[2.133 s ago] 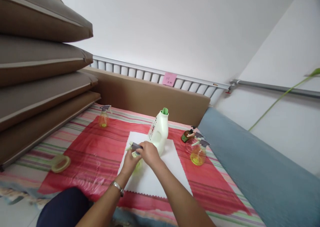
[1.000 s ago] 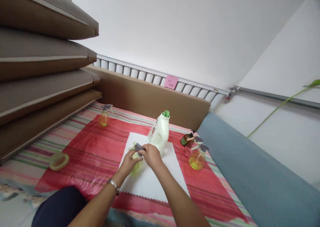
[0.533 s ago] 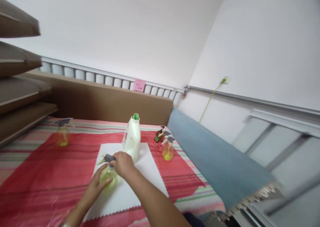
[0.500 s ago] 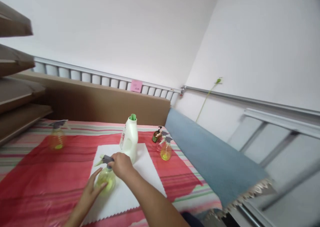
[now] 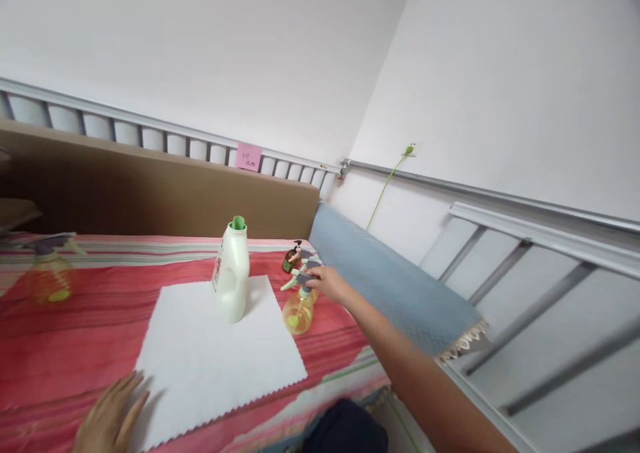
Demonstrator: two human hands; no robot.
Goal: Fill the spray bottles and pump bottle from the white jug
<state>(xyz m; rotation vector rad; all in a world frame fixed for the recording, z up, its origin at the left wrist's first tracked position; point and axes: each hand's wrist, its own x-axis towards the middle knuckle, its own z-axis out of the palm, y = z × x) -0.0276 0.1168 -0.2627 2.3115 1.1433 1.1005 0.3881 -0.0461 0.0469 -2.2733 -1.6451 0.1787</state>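
Observation:
My right hand grips the grey trigger head of a spray bottle with some yellow liquid in it. That bottle is on the red striped cloth, just right of a white scalloped mat. My left hand is at the mat's lower left edge, fingers stretched and holding nothing. On the mat stands a white jug with a green pouring neck. Behind the held bottle are other spray bottles, partly hidden, and a dark pump bottle.
Another spray bottle stands at the far left. A brown board runs along the back below a white radiator. A blue padded cover borders the right side, beside a white rail. A green cord hangs from the wall socket.
The spray bottle has moved from the mat to the cloth at the right, in my right hand. My left hand has let go of it and moved left. The view has turned right.

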